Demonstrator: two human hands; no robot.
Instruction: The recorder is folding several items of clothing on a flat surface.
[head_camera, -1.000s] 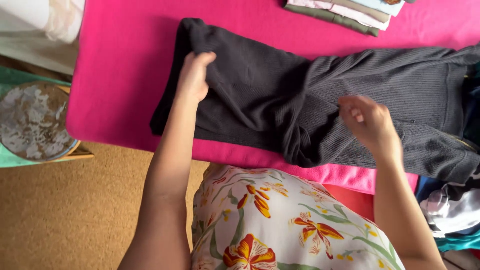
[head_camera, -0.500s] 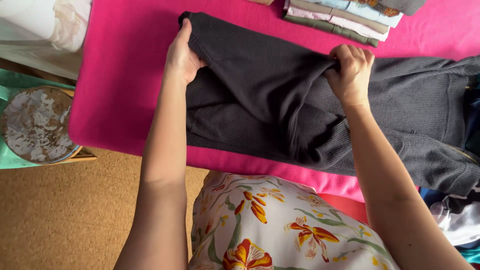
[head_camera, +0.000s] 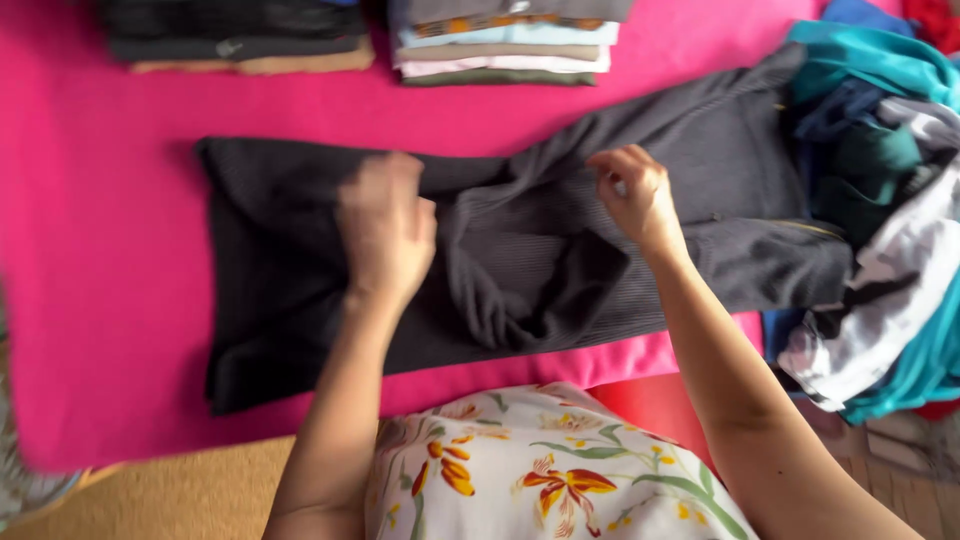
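A dark grey ribbed knit garment (head_camera: 270, 270) lies spread across a bright pink cloth-covered surface (head_camera: 90, 250). My left hand (head_camera: 385, 228) is blurred with motion and rests palm-down on the garment's middle, fingers extended. My right hand (head_camera: 632, 195) is further right, fingers curled around a raised fold of the same garment near its upper edge. The fabric bunches into folds between the two hands. My flowered top shows at the bottom.
Two stacks of folded clothes sit at the far edge: a dark one (head_camera: 235, 35) and a pale mixed one (head_camera: 500, 45). A loose heap of teal, white and dark clothes (head_camera: 880, 200) lies at the right. Brown floor (head_camera: 150, 500) shows lower left.
The view has swung right and the garment now lies flatter. My left hand let go of the far left corner and moved onto the middle; my right hand has lowered slightly with the fold.
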